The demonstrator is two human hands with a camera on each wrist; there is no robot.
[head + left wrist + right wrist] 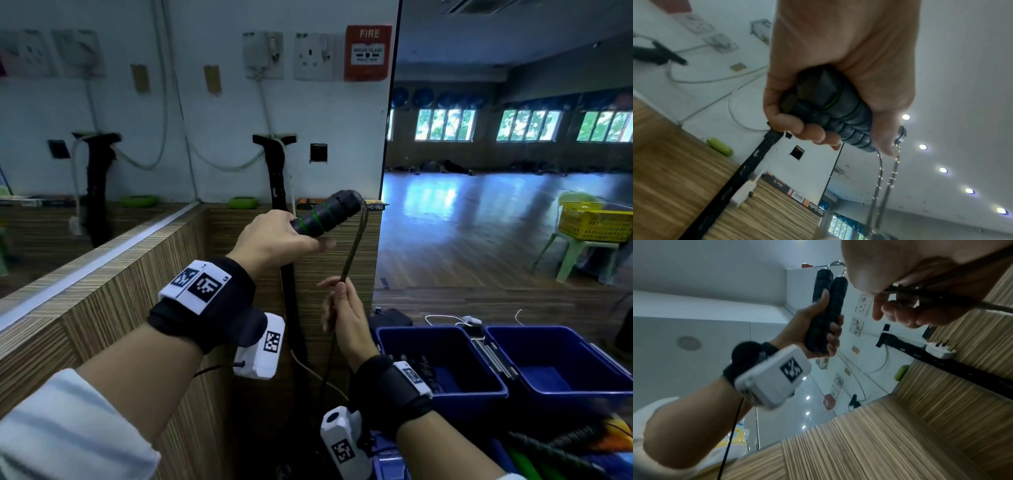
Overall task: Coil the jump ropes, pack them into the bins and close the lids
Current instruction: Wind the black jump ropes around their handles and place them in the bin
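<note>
Head view shows our left hand (274,240) wrapped round both handles (325,214) above the bins (442,394), right hand (346,315) pinching the rope (354,246) below them: we should loop evenly, keeping tension.

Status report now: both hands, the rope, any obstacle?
Left hand grips both black handles. Right hand pinches doubled rope below them. Two blue bins open at right. No obstacle seen.

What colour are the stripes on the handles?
Green rings on black handles, gripped by the left hand. The left wrist view shows them best.
</note>
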